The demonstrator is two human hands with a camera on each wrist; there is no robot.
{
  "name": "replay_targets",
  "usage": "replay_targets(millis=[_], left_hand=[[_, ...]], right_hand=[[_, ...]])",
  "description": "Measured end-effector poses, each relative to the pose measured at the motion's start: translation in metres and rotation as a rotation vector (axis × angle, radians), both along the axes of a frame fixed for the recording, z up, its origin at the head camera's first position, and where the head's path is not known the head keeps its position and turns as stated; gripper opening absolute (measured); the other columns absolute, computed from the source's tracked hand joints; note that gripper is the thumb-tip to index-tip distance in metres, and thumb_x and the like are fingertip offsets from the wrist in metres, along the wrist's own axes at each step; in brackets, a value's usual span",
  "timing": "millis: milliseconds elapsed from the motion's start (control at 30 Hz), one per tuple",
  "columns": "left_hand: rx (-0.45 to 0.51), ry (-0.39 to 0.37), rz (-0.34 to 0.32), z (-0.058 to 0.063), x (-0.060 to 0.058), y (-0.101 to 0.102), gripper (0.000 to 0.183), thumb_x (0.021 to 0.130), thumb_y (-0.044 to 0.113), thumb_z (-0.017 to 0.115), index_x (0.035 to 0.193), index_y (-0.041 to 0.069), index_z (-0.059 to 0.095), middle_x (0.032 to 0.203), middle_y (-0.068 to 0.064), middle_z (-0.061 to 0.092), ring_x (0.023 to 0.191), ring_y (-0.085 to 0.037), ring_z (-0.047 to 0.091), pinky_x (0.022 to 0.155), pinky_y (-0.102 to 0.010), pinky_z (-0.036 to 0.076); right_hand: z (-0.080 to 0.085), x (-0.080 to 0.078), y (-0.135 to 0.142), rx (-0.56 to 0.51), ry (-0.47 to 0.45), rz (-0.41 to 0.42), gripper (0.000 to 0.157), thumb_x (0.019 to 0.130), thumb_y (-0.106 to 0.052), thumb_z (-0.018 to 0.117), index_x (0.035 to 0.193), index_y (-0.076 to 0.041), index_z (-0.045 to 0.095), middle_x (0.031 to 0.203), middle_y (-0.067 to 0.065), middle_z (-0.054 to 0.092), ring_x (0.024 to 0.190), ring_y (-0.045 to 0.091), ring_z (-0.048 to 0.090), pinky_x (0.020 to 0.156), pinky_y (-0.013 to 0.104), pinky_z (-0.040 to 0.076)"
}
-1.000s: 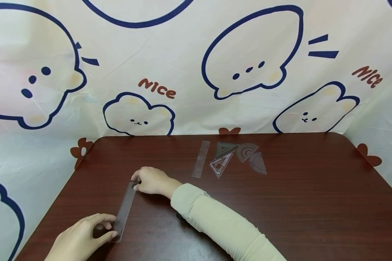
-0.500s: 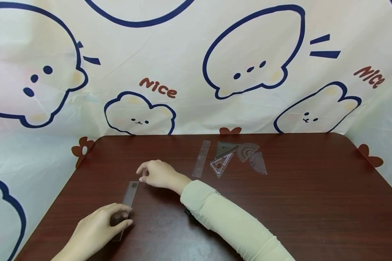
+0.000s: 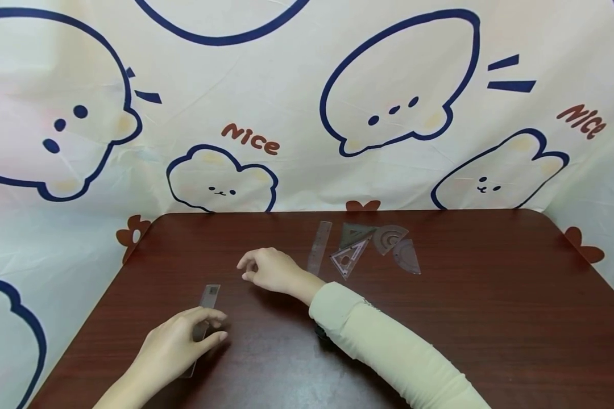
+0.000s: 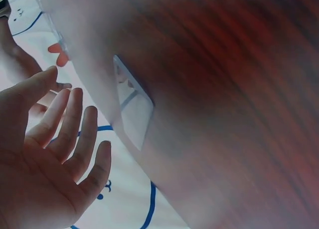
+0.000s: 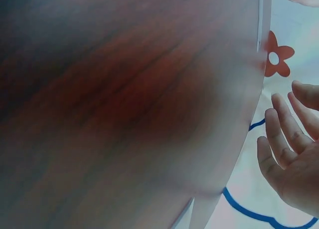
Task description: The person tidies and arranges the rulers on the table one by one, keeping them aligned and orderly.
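A clear ruler (image 3: 211, 293) lies slantwise on the left of the brown table, its middle hidden in the head view by my left hand (image 3: 179, 341). That hand hovers over the ruler with fingers and thumb spread apart and holds nothing. The left wrist view shows its loosely extended fingers (image 4: 75, 134) apart from the ruler (image 4: 137, 116). To the right of the ruler's far end, my right hand (image 3: 276, 270) is above the table, fingers loosely bent. Nothing is between its fingers (image 5: 279, 134) in the right wrist view.
At the back middle lie a second clear ruler (image 3: 319, 248), partly behind my right wrist, a greenish set square (image 3: 355, 233), a clear set square (image 3: 340, 267) and two protractor-like pieces (image 3: 389, 240). A patterned cloth (image 3: 307, 113) hangs behind the table (image 3: 491, 295).
Both hands have left the ruler and moved to the right; the right hand also drew farther from its far end. The ruler stays in place on the table.
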State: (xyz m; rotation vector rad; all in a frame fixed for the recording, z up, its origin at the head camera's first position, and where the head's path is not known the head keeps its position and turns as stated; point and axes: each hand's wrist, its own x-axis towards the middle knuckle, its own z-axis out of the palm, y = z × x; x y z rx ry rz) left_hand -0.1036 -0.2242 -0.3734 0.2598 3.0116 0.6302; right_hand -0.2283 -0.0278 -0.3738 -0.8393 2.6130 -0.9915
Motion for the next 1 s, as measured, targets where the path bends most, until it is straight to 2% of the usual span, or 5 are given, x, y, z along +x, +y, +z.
replay_targets(millis=[200,433,633,867,1000], left_hand=[[0.014,-0.004,-0.001,0.002,-0.003,0.008,0.024,0.083,0.036,0.08,0.106,0.033,0.072,0.104,0.012,0.068,0.087,-0.009,0.062,0.066,-0.041,0.049],[0.008,0.012,-0.024,0.003,-0.006,0.015,0.026,0.084,0.035,0.079,0.108,0.032,0.072,0.116,0.003,0.069,0.105,-0.024,0.065,0.073,-0.049,0.052],[0.018,0.024,-0.039,0.005,-0.007,0.019,0.025,0.085,0.035,0.079,0.109,0.031,0.072,0.114,0.008,0.069,0.111,-0.025,0.064,0.078,-0.053,0.051],[0.023,0.041,-0.045,0.007,-0.012,0.025,0.025,0.085,0.033,0.079,0.109,0.03,0.072,0.114,0.009,0.068,0.112,-0.024,0.063,0.08,-0.053,0.05],[0.042,0.036,-0.05,0.007,-0.015,0.03,0.025,0.085,0.032,0.079,0.11,0.028,0.072,0.114,0.01,0.068,0.114,-0.023,0.062,0.084,-0.053,0.05]], right_hand=[[0.001,-0.006,0.016,0.002,0.003,-0.033,0.022,0.097,-0.017,0.066,0.118,-0.013,0.071,0.097,-0.007,0.069,0.078,0.004,0.061,0.071,0.024,0.048],[0.001,-0.017,0.038,-0.018,0.016,-0.094,0.021,0.097,-0.016,0.065,0.117,-0.012,0.071,0.101,-0.003,0.07,0.088,0.01,0.063,0.079,0.029,0.049],[0.004,-0.022,0.055,-0.036,0.021,-0.114,0.022,0.098,-0.015,0.064,0.119,-0.01,0.07,0.106,-0.001,0.069,0.095,0.015,0.063,0.084,0.034,0.05],[0.001,-0.033,0.075,-0.058,0.082,-0.153,0.02,0.099,-0.014,0.063,0.117,-0.01,0.071,0.11,0.001,0.069,0.104,0.018,0.063,0.09,0.037,0.049],[-0.001,-0.038,0.086,-0.058,0.088,-0.185,0.02,0.099,-0.014,0.063,0.116,-0.01,0.071,0.11,0.001,0.069,0.105,0.019,0.063,0.098,0.041,0.044]])
